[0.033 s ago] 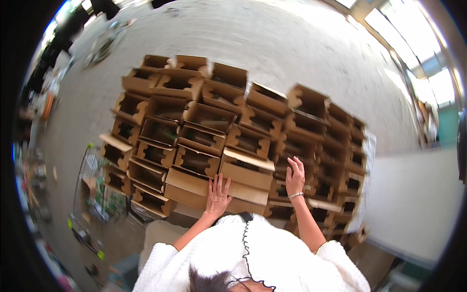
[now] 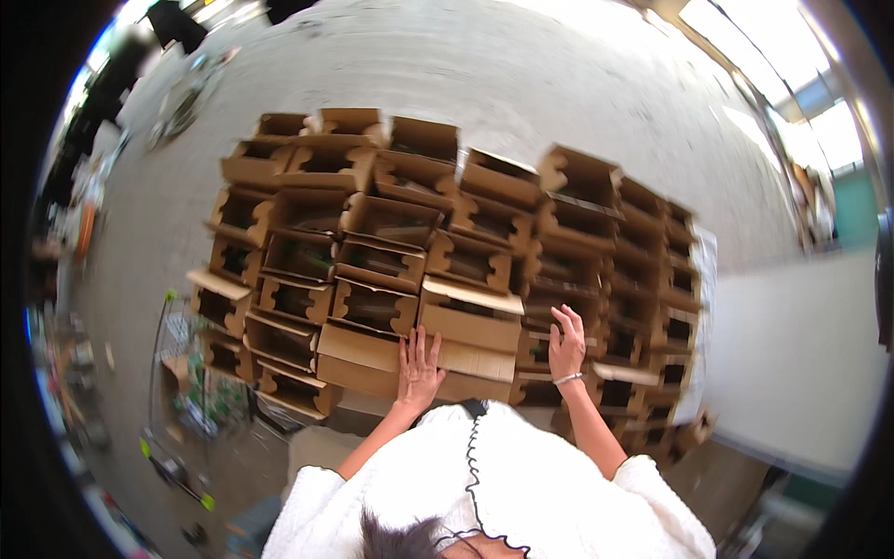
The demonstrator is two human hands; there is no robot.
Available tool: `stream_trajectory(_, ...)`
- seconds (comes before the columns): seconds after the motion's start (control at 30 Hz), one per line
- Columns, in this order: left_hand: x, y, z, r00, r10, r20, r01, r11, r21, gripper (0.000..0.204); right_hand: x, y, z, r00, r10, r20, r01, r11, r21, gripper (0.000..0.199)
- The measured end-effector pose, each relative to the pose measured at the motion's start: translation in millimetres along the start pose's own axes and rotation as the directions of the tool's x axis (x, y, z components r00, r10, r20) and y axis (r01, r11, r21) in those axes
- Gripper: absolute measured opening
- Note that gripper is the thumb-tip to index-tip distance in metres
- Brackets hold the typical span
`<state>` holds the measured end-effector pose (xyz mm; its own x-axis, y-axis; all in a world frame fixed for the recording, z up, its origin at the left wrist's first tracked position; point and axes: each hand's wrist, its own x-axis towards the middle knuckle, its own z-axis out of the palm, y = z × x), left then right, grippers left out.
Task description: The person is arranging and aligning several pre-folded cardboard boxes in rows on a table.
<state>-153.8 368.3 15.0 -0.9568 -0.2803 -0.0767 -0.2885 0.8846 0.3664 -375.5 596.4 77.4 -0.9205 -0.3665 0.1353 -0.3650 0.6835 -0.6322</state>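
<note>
Rows of brown cardboard boxes [image 2: 391,222] lie in front of me, most of them with open mouths and notched edges. My left hand [image 2: 421,368] rests with its fingers spread at the seam between two boxes in the near row. Under its left side is a box with its flap down [image 2: 358,354]; to its right is another folded-over box [image 2: 470,359]. Over the open boxes farther right, my right hand [image 2: 566,343] hangs with its fingers apart and nothing in it. A bracelet circles that wrist. Some box insides are too dark to make out.
A wire cart [image 2: 177,326] with green-tipped corners stands at the left, with clutter beyond it. To the right of the boxes is a large pale flat panel [image 2: 792,345]. Concrete floor [image 2: 447,65] stretches behind the boxes.
The view has shifted slightly, moving the boxes a little within the picture. Both hands keep nearly the same places and poses.
</note>
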Motion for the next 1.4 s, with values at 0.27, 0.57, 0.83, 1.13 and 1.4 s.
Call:
stream_trajectory(0.27,-6.0,2.5,6.7,0.993,0.117,-0.002,-0.116,0.981,0.156,0.097,-251.7,9.0,-60.5,0.916,0.39,-0.093,-0.397,0.913,-0.091,0.033)
stream_trajectory(0.57,-13.8,1.0,31.3,0.984,0.144,-0.101,-0.121,0.97,0.212,0.095,-352.7,57.9,-45.7,0.681,0.732,0.026,-0.725,0.668,0.168,0.025)
stream_trajectory(0.83,-27.7,8.1,20.4,0.978,0.066,-0.199,-0.028,0.982,0.189,0.065,-250.6,80.7,-76.3,0.937,0.346,-0.045,-0.324,0.912,0.253,0.021)
stream_trajectory(1.13,-90.8,178.1,15.5,0.91,-0.04,-0.413,-0.029,0.987,-0.159,0.035,-143.4,123.3,-121.9,0.952,-0.149,0.268,0.112,0.982,0.149,0.034)
stream_trajectory(1.4,-67.6,245.7,72.1,0.96,0.2,-0.196,-0.212,0.976,-0.041,0.029,-112.7,132.2,-98.8,0.872,-0.351,0.342,0.366,0.93,0.021,0.049)
